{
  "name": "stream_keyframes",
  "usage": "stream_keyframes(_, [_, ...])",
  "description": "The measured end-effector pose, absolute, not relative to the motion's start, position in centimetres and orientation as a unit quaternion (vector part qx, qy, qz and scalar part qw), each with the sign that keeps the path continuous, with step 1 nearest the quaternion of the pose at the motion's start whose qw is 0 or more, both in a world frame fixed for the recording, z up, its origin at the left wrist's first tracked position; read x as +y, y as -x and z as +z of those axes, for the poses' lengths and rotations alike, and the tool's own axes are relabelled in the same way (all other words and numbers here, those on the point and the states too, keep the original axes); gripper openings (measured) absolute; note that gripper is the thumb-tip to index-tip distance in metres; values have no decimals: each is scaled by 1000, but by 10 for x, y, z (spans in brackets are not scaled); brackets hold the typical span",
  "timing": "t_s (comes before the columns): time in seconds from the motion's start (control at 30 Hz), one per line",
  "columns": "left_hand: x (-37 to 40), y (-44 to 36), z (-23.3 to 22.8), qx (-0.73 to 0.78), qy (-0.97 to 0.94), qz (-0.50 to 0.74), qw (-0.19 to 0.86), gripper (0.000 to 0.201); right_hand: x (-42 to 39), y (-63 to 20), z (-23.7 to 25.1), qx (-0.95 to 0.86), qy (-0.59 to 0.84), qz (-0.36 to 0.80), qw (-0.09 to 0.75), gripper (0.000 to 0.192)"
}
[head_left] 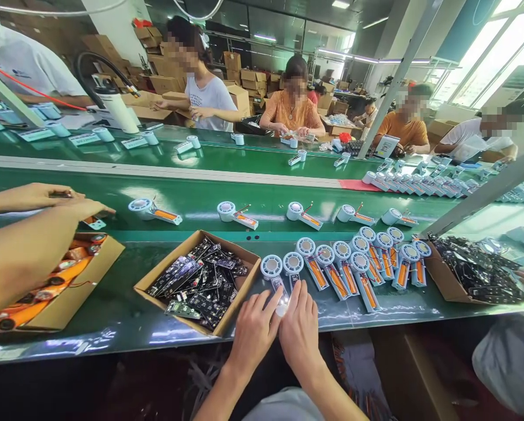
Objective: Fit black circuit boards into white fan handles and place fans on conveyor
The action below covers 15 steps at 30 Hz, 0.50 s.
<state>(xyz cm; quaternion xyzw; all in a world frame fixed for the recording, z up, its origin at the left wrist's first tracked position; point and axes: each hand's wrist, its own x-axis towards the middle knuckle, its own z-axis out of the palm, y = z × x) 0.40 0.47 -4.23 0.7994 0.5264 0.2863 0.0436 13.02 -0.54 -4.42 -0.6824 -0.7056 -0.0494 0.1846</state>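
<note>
Both hands, left hand and right hand, sit side by side, fingers pressed together pinching one small fan unit on the counter; box of circuit boards just left of the fingers.

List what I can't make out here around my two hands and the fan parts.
- Head view: left hand and right hand cover the part between them; grip unclear.
- Circuit boards in the cardboard box: too small to read.
- Right-hand box: partly hidden by a metal bar.

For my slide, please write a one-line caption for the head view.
Both hands, left and right, press a white part beside a cardboard box of circuit boards.
</note>
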Motion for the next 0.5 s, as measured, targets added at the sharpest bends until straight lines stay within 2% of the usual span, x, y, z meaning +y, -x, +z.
stream_keyframes(0.2, [17, -6, -32, 536, -749, 377, 98, 47, -2, -128, -46, -699, 690, -89, 164, 52])
stream_keyframes(0.37, [36, -14, -21, 639, -691, 292, 170, 54, -6, -134, -43, -709, 685, -71, 150, 59])
stream_keyframes(0.5, [40, -11, -21, 618, -671, 330, 242, 55, -4, -130, -31, -714, 689, -22, 123, 69])
